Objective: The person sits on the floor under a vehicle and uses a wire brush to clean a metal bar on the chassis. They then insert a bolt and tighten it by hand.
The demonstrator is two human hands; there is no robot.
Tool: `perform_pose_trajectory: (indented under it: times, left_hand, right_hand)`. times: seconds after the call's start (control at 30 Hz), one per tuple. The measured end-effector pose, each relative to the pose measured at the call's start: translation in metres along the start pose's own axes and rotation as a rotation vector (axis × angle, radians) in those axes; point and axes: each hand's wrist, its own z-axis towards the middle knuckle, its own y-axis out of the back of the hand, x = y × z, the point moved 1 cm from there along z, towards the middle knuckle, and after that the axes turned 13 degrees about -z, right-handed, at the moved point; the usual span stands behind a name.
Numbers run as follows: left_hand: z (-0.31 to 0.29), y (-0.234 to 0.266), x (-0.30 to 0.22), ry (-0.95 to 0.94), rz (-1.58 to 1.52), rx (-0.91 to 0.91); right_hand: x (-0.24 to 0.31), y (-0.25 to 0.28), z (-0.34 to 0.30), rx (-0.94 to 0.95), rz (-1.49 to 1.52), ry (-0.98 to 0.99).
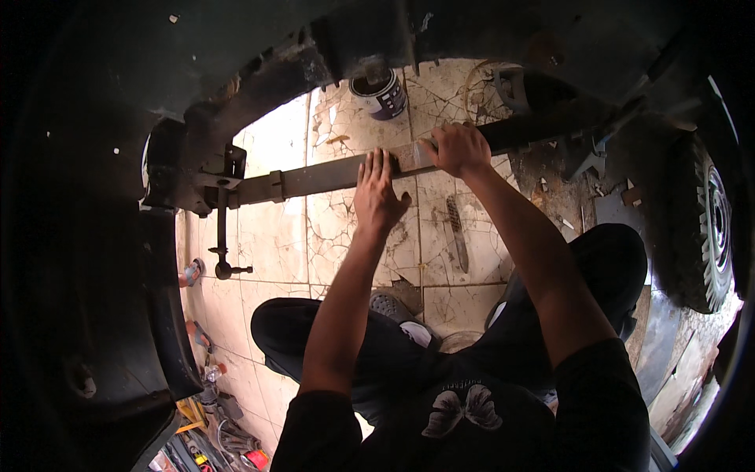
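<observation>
- Metal bar (318, 179), one, runs from about ten o'clock to two o'clock, above the tiled floor (275, 252).
- Left hand (378, 198), near twelve o'clock, lies on the bar with its fingers stretched out, clasping nothing.
- Right hand (462, 149), between one and two o'clock, is curled over the bar; I cannot tell whether it grips the bar or some small thing under the palm.
- Risk: the right hand could slip along the bar and knock into the left, if it pushes toward nine o'clock with a loose hold.
- Risk: a rough edge could scrape bare skin, since neither hand wears a glove.
- Risk: a foot could catch the brush-like tool (456, 232) lying near three o'clock, close to the legs.
- Count: two hands, one bar, one brush-like tool.
- Count: one paint can (381, 101) at twelve o'clock, one wheel (717, 220) at three, one hanging rod (222, 236) at nine.
- Pile of tools (208, 440), between seven and eight o'clock, is too jumbled to count.
</observation>
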Motion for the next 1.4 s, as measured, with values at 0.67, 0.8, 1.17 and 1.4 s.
perform_pose_trajectory:
  times: [0.67, 0.8, 1.17, 1.4]
  left_hand:
    - [0.012, 0.008, 0.011, 0.055, 0.049, 0.027]
    - [-0.008, -0.001, -0.005, 0.031, 0.01, 0.016]
    - [0.003, -0.003, 0.01, 0.015, 0.01, -0.067]
    - [-0.01, -0.006, -0.002, 0.062, 0.023, -0.005]
  right_hand:
    - [0.012, 0.009, 0.005, 0.095, 0.042, -0.009]
    - [-0.004, -0.007, 0.002, -0.155, 0.007, 0.018]
    - [0.006, 0.011, 0.004, 0.013, 0.043, 0.009]
    - [0.001, 0.005, 0.001, -0.028, 0.025, -0.008]
